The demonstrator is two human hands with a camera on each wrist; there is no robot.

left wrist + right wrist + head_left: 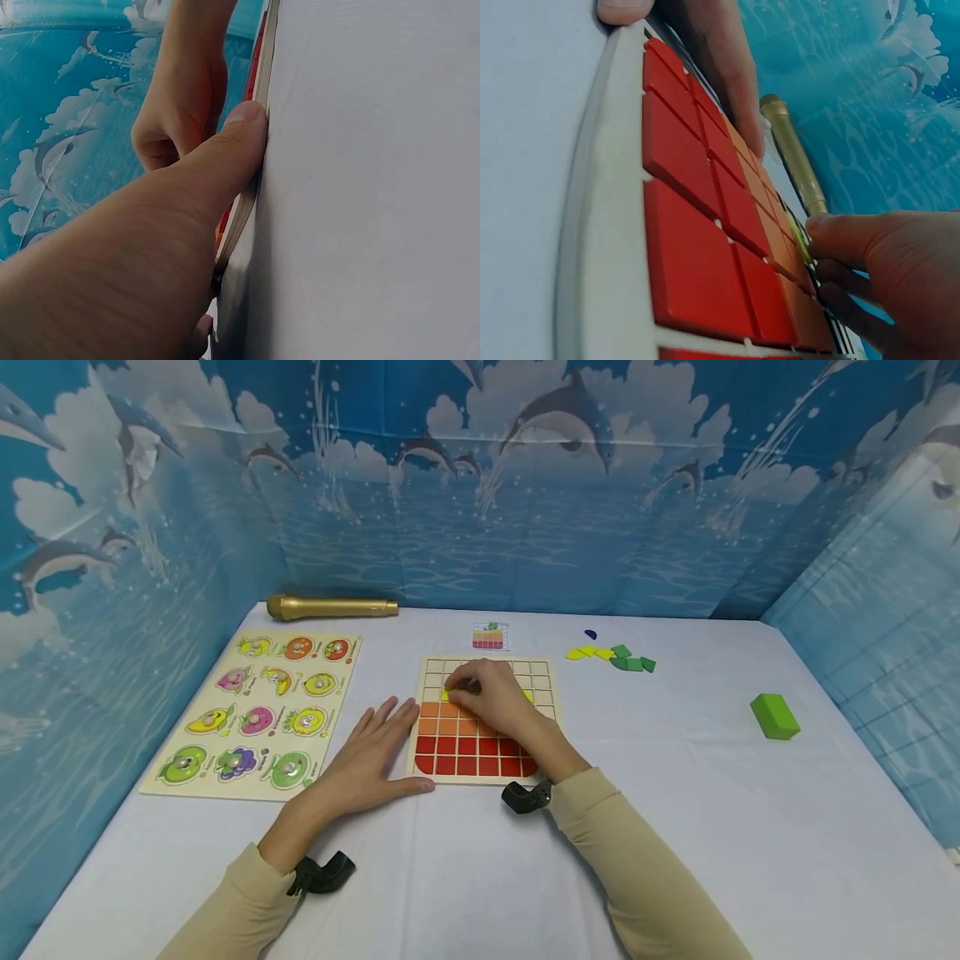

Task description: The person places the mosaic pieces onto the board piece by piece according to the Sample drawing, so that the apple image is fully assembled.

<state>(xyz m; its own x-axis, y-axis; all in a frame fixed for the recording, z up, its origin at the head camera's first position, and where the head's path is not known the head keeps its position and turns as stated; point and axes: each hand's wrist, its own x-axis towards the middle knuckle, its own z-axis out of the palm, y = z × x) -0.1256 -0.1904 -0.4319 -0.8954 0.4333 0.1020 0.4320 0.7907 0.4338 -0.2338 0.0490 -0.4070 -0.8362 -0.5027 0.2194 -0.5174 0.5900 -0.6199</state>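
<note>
Right hand [491, 693]: thumb and fingers pinch a yellow tile [446, 695] over the grid board [542, 668]; whether the tile is seated, cannot tell. Orange tiles [447, 710] lie just nearer the body than these fingertips, red tiles [467, 766] beyond those. Left hand [372, 758]: fingers spread wide, grasping nothing, at the board's left edge. Green pieces [634, 665]: well right of the right fingers. Fruit puzzle [225, 789]: left of the left fingers.

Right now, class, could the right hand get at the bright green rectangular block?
Probably yes: beyond the pale wooden board, only white cloth lies between the block and the right hand, whose fingers seem to pinch a small yellow piece.
</note>
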